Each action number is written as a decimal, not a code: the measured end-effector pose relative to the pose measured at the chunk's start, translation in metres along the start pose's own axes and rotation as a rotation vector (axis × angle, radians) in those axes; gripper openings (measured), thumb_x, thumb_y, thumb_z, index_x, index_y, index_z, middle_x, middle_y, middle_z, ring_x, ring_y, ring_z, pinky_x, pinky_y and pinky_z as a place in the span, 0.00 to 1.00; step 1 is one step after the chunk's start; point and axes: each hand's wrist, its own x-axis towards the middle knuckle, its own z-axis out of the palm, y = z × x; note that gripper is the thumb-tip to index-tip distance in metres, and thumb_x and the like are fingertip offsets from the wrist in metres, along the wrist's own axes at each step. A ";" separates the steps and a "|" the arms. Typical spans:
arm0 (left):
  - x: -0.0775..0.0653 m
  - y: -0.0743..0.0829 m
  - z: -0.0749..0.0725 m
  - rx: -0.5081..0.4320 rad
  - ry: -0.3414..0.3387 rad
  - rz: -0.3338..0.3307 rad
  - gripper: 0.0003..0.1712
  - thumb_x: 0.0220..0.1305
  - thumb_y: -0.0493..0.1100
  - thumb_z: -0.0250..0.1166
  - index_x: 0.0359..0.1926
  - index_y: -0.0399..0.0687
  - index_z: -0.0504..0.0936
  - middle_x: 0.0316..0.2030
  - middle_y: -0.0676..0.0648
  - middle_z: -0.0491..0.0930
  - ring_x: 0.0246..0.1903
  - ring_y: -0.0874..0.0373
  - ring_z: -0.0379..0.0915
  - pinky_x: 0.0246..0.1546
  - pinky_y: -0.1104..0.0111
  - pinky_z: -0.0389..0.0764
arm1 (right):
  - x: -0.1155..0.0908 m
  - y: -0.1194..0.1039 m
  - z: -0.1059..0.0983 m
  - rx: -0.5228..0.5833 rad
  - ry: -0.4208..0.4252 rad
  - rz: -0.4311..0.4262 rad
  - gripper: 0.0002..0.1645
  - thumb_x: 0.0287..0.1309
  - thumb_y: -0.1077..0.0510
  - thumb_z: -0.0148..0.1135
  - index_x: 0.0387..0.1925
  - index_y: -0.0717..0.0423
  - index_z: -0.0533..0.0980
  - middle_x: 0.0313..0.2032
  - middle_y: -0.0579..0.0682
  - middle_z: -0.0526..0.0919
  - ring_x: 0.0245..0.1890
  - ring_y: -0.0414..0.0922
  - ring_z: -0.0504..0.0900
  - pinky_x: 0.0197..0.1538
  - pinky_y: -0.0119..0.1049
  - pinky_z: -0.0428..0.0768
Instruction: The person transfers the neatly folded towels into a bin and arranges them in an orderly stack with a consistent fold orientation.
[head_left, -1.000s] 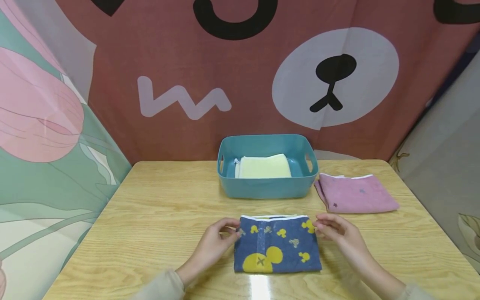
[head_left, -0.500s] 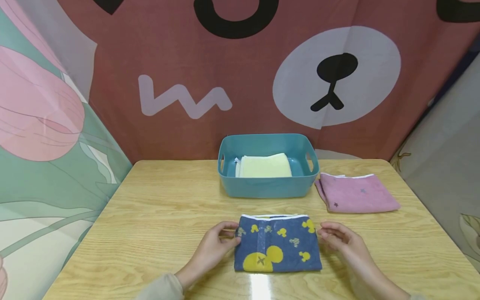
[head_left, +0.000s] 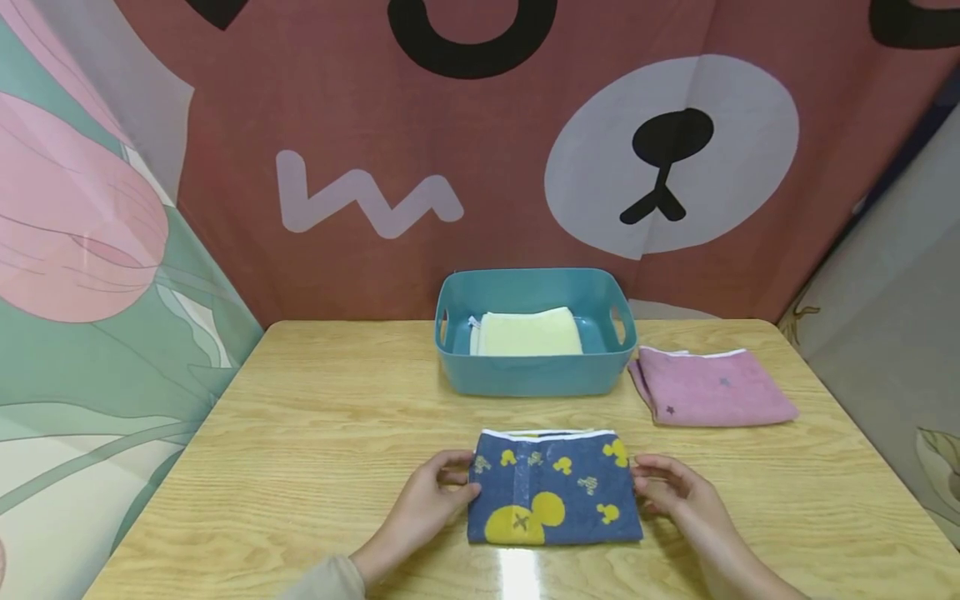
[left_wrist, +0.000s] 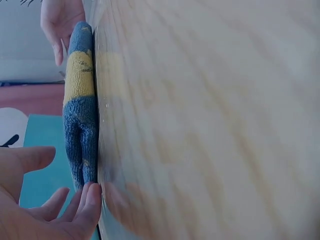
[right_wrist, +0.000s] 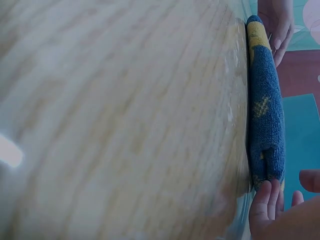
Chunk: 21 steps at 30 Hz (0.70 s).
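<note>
A teal basket stands near the far edge of a wood-grain counter; every place below is given from that basket, as the person facing it sees it.

In front of the basket, on the person's side and apart from it, a folded navy-blue towel lies flat on the counter. Yellow mouse-head shapes are printed on it, and its white-bordered edge faces the basket.

The person's left hand is in front of the basket's left end, at the towel's left edge. The left wrist view shows its fingertips meeting the towel's end, with the thumb held away from them: the grip is apart. A beige sleeve covers that forearm.

The right hand is in front and to the right of the basket, at the towel's other edge. The right wrist view shows its fingers touching that end while the thumb stays clear of them, so this grip is apart too.

Inside the basket lies a folded pale yellow towel. Just right of the basket is a folded pink towel with small grey stars.

Behind the basket hangs a brownish-red cloth, with a bear's muzzle printed above and right of the basket.
</note>
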 end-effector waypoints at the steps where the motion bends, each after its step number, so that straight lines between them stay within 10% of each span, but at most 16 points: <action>1: 0.000 0.000 0.001 -0.003 0.000 0.001 0.27 0.57 0.36 0.72 0.57 0.33 0.77 0.50 0.39 0.80 0.43 0.50 0.80 0.36 0.72 0.81 | 0.000 0.000 0.000 -0.006 0.000 0.002 0.25 0.65 0.64 0.62 0.60 0.70 0.70 0.47 0.50 0.84 0.39 0.36 0.82 0.41 0.35 0.81; 21: -0.004 0.003 0.003 0.001 -0.091 -0.070 0.38 0.58 0.38 0.73 0.63 0.23 0.66 0.44 0.42 0.80 0.37 0.55 0.78 0.27 0.68 0.82 | 0.002 -0.005 0.009 -0.151 -0.078 0.094 0.38 0.63 0.59 0.65 0.67 0.74 0.62 0.58 0.69 0.75 0.48 0.44 0.80 0.45 0.35 0.82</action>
